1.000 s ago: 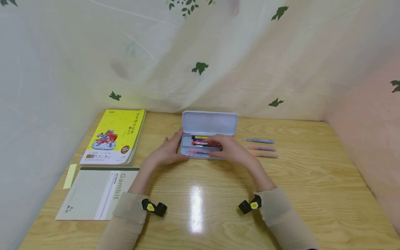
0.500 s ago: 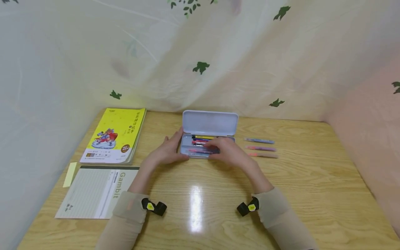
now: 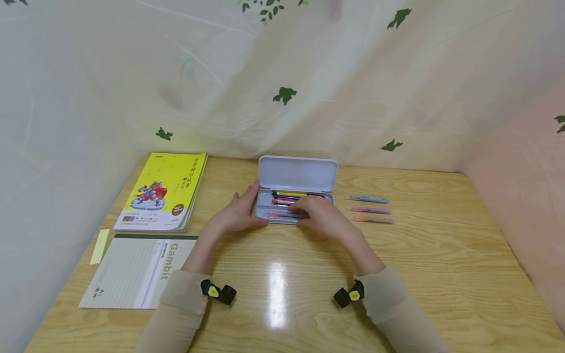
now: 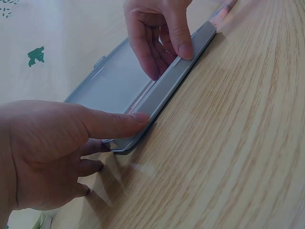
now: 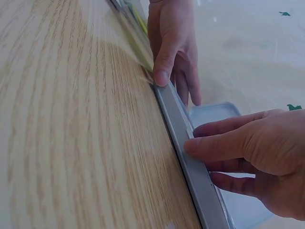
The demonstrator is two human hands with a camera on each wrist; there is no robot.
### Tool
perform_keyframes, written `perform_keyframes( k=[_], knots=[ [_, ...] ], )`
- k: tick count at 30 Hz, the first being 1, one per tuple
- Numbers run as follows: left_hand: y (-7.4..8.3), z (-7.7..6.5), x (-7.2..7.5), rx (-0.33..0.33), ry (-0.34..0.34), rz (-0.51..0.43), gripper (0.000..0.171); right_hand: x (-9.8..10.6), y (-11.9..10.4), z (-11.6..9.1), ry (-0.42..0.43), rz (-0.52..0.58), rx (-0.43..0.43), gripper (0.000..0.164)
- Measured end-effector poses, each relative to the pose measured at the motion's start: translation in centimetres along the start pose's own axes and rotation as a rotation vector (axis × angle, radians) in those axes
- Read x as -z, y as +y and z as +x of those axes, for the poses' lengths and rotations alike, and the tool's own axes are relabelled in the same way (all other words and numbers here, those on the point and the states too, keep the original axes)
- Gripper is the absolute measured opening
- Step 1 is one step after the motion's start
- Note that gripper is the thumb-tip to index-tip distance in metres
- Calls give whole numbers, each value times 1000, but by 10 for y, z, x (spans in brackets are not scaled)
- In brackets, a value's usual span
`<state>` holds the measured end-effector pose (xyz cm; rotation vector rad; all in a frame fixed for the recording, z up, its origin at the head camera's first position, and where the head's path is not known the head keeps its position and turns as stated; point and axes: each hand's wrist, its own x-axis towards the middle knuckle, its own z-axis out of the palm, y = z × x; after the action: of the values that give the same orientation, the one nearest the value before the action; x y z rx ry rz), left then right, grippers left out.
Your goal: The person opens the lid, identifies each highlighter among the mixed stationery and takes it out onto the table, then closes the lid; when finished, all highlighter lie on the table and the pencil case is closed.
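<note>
A pale blue pencil case (image 3: 297,174) lies with its lid raised towards the back. Inside are several pens, among them a yellow and black one (image 3: 287,194) and pink ones (image 3: 280,201). My left hand (image 3: 238,213) braces the left end, its thumb along the front wall (image 4: 167,88) and its fingers stretched up the side. Over the right half of the case, my right hand (image 3: 324,215) reaches in with bent fingers. Its thumb touches the front rim in the right wrist view. The fingertips are partly hidden inside, and I cannot tell whether they pinch a pen.
To the right of the case lie a blue pen (image 3: 367,199), a purple pen (image 3: 370,210) and a brownish pen (image 3: 372,219). A yellow book (image 3: 163,191), a notebook (image 3: 128,272) and a yellow paper strip (image 3: 99,246) are on the left. A patterned curtain (image 3: 229,98) stands behind.
My right hand has shifted slightly left and lower in the case, its fingers more bent, and its forearm has moved a little left. My left hand stays in place.
</note>
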<state>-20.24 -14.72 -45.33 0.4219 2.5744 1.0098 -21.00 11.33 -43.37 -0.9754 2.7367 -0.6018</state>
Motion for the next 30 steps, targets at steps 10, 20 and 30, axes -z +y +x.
perform_keyframes(
  k=[10,20,30],
  knots=[
    [0,0,0,-4,0,6,114,0,-1,0,1,1,7,32],
    [1,0,-1,-7,6,6,113,-1,-2,0,20,8,16,32],
    [1,0,0,-10,7,3,114,-1,-3,-2,34,-53,7,31]
  ],
)
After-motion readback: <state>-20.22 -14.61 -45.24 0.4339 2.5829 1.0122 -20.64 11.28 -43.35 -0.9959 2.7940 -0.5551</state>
